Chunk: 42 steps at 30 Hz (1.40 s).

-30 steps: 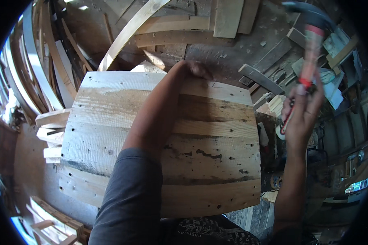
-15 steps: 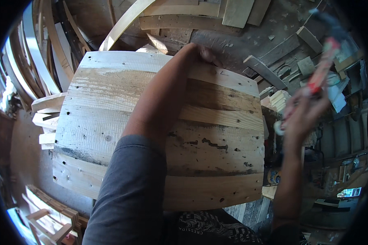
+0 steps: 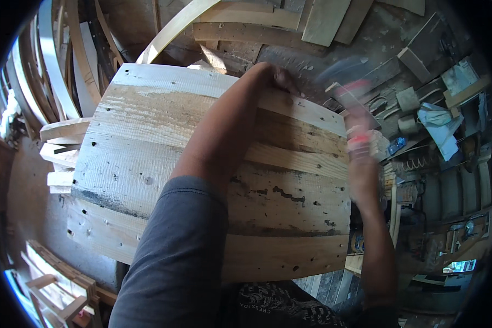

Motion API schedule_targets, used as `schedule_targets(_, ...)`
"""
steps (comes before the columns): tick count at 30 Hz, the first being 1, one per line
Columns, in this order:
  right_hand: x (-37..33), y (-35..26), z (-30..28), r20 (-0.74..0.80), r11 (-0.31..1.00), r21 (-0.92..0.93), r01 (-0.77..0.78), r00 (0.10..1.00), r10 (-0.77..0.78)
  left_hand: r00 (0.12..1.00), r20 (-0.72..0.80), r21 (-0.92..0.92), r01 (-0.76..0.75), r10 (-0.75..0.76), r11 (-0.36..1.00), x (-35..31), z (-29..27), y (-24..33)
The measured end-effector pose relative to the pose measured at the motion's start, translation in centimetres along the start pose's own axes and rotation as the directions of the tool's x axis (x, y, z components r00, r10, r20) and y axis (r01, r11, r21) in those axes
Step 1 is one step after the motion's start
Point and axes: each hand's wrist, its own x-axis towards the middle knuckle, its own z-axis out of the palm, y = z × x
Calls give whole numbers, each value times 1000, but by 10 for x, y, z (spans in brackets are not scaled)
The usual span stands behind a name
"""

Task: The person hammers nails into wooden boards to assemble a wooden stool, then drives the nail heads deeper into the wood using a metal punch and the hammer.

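Hammer (image 3: 358,138) is blurring just ahead of your right hand (image 3: 363,172), which is gripping it. Your left hand (image 3: 283,80) is resting at the far edge of the plank panel (image 3: 290,218), its grip being hidden; you should be keeping it outside the swing.

Long boards (image 3: 51,54), some brightly lit, lined the left edge of the floor (image 3: 34,188); offcuts (image 3: 414,64) littered its far right.

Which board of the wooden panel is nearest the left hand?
The uppermost board of the panel: the left hand is at its far edge, while the other boards lie lower in view.
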Motion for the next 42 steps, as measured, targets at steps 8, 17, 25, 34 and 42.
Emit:
schedule_targets(8, 33, -61, -54, -8, 931, 362, -50, 998, 57, 994, -88, 56, 69, -64, 996, -10, 3, 0)
schedule_targets(17, 12, -26, -17, 441, 966, -222, 135, 897, -24, 985, -115, 106, -118, 130, 987, -17, 8, 1)
schedule_targets(25, 3, -3, -17, 423, 958, -264, 110, 906, 12, 978, -49, 212, -189, 204, 959, -27, 7, 18)
schedule_targets(34, -107, 39, -62, 253, 983, -91, 156, 959, -129, 981, -178, 363, -12, 83, 932, 11, 10, -5)
schedule_targets(42, -186, 295, -185, -255, 898, 31, -439, 865, 432, 762, -642, 64, -54, 82, 997, -8, -6, -38)
